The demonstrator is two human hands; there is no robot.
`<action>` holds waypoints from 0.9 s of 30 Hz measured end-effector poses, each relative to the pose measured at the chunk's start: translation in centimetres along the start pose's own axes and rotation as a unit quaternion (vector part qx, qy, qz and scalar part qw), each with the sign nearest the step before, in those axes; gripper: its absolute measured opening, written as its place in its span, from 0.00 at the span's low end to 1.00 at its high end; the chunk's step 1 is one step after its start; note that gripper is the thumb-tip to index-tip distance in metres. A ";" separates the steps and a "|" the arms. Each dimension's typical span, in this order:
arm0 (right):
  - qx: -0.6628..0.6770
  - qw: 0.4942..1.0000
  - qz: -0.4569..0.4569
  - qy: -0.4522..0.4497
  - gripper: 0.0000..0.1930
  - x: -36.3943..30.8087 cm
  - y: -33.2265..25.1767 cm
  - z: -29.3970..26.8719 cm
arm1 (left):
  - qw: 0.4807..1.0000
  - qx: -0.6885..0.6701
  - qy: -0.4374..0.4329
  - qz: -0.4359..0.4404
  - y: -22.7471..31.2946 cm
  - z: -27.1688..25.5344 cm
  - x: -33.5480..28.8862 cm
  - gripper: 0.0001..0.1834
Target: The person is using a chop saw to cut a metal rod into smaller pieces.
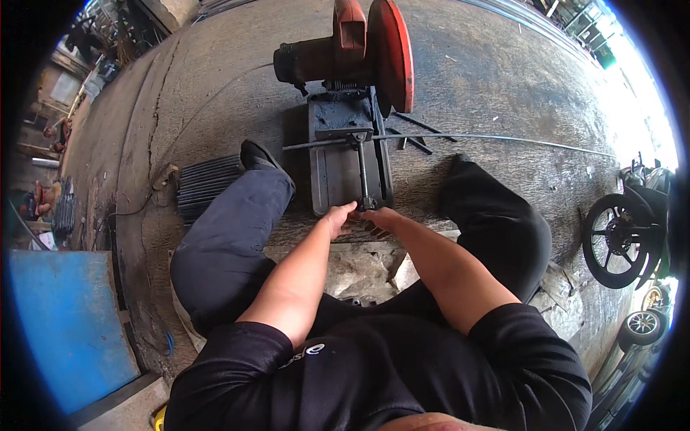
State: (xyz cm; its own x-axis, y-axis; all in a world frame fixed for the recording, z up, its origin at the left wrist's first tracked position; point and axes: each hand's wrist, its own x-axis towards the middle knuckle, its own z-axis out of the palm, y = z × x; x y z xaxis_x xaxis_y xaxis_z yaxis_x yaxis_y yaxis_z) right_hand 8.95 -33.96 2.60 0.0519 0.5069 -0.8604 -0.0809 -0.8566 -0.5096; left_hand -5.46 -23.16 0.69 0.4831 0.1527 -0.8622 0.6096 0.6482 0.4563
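Observation:
A chop saw stands between my legs, its motor [309, 61] dirty red and black, its round blade guard [394, 54] red. A long thin metal rod [503, 136] lies crosswise over the saw's grey base [327, 179], at the clamp jaw. From the jaw a screw shaft [363, 169] runs toward me to the vise crank [367, 204] at the base's near end. My left hand [339, 219] and my right hand [382, 221] meet there, fingers curled at the crank from either side. The undersides of both hands are hidden.
Left of the saw lies a neat stack of cut dark bars [208, 188]. Several loose dark pieces [413, 140] lie right of it. A cable [215, 93] trails left from the motor. A motorcycle [622, 241] stands at the right, a blue panel [72, 316] at the left.

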 end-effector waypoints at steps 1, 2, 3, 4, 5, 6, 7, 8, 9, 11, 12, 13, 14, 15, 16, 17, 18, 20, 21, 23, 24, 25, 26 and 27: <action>0.005 1.000 0.003 -0.004 0.30 0.0 0.4 -0.1 | 0.999 -0.014 0.045 0.004 -0.7 -0.1 0.5 0.24; 0.032 0.999 -0.009 0.003 0.26 0.0 0.9 -0.2 | 0.995 -0.024 0.097 -0.001 -1.3 -0.2 1.1 0.24; 0.055 0.998 -0.021 0.013 0.22 0.1 1.3 -0.4 | 0.988 0.018 0.155 0.014 -2.0 0.0 1.7 0.24; 0.057 0.998 -0.016 0.008 0.22 0.3 1.6 -0.6 | 0.987 0.012 0.158 0.013 -2.3 -0.1 2.3 0.24; 0.102 0.995 -0.014 -0.016 0.20 0.7 1.8 -0.8 | 0.983 0.086 0.162 0.014 -2.1 -0.3 3.0 0.24; 0.147 0.988 -0.012 -0.041 0.18 1.1 1.8 -1.0 | 0.973 0.158 0.170 0.018 -2.1 -0.5 3.4 0.24; 0.146 0.988 -0.010 -0.044 0.18 1.5 1.7 -1.1 | 0.981 0.142 0.132 0.004 -2.1 -0.6 3.7 0.26; 0.099 0.994 0.013 -0.032 0.16 2.1 1.3 -1.3 | 0.983 0.138 0.118 0.009 -2.1 -0.6 3.8 0.26; 0.054 0.998 0.033 -0.020 0.14 2.6 0.9 -1.5 | 0.983 0.164 0.087 -0.006 -2.1 -0.4 3.9 0.27; -0.023 0.996 0.064 -0.059 0.13 3.6 -0.4 -2.1 | 0.979 0.193 0.056 -0.023 -2.2 -0.2 3.9 0.29; -0.107 0.985 0.116 -0.073 0.13 4.0 -1.1 -2.2 | 0.978 0.202 0.050 -0.019 -2.3 -0.1 3.8 0.28; -0.100 0.985 0.096 -0.099 0.13 4.3 -1.7 -1.8 | 0.977 0.209 0.044 -0.016 -2.5 0.0 3.8 0.28; -0.191 0.970 0.120 -0.088 0.13 4.5 -2.3 -1.2 | 0.976 0.215 0.038 -0.013 -2.7 0.0 3.9 0.28; -0.281 0.946 0.143 -0.077 0.14 4.7 -2.8 -0.5 | 0.973 0.226 0.044 -0.006 -3.0 0.0 4.1 0.28; -0.368 0.918 0.136 -0.062 0.15 4.7 -2.9 -0.2 | 0.974 0.221 0.044 -0.003 -3.2 -0.1 4.3 0.28; -0.370 0.911 0.167 -0.069 0.15 4.5 -2.7 0.0 | 0.967 0.250 0.050 0.016 -3.3 -0.2 4.6 0.24; -0.388 0.915 0.096 -0.050 0.15 4.4 -2.1 0.1 | 0.958 0.276 0.057 0.050 -3.5 -0.3 4.9 0.21; -0.399 0.916 0.025 -0.027 0.15 4.8 -1.1 -0.3 | 0.961 0.263 0.052 0.071 -3.7 -0.4 5.0 0.23; -0.508 0.859 0.033 -0.053 0.15 5.7 -0.9 -0.3 | 0.963 0.244 0.051 0.105 -3.7 -0.4 5.0 0.24; -0.605 0.791 0.040 -0.084 0.16 7.3 0.8 -0.3 | 0.964 0.243 0.054 0.092 -3.3 0.0 4.5 0.27; -0.653 0.755 -0.043 -0.042 0.16 7.8 2.0 -0.6 | 0.966 0.243 0.057 0.071 -2.9 0.3 4.1 0.30; -0.699 0.705 -0.124 0.004 0.16 8.4 3.0 -0.9 | 0.966 0.239 0.061 0.082 -2.3 0.4 3.7 0.30; -0.696 0.706 -0.129 0.007 0.16 8.8 3.7 -1.2 | 0.928 0.359 0.082 0.054 -1.3 0.5 3.4 0.32; -0.609 0.783 -0.109 0.061 0.16 9.0 4.3 -1.4 | 0.871 0.475 0.118 0.042 -0.4 0.7 3.2 0.35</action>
State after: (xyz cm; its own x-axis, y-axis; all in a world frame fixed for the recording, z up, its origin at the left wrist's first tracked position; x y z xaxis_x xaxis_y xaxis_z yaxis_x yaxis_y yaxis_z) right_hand 10.45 -33.18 -7.30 0.0326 0.7053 -0.7082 0.9492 -0.2438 -0.1991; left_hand -3.70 -23.47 -2.11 0.4769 0.3914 -0.7870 0.8774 -0.2653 0.3997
